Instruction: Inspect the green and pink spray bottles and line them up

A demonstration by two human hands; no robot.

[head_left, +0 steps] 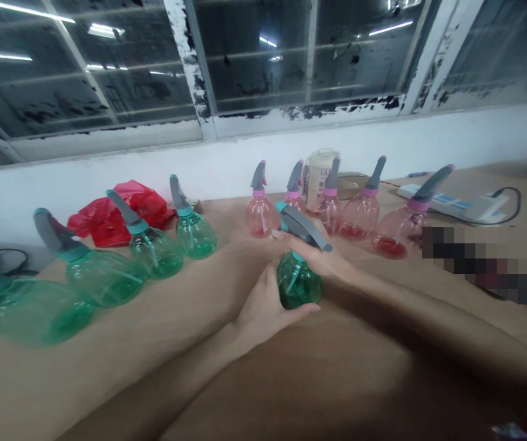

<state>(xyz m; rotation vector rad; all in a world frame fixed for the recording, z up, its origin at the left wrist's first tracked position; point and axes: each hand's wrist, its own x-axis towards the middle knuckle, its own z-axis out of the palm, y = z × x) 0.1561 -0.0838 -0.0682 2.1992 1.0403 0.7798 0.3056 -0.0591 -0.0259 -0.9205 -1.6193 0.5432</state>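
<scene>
Upright in front of me is a green spray bottle with a grey and teal spray head. My left hand wraps round the bottle's body from the left, its thumb stretched across the front. My right hand is closed about the spray head and neck from the right; some of its fingers are hidden behind the head. Just behind it stand several pink spray bottles, among them a near one and the leftmost one.
On the left is a row of green spray bottles, including a small one. A red plastic bag lies behind them. At the back are a pale printed container and a white power strip with a cable. A pixelated patch covers the right.
</scene>
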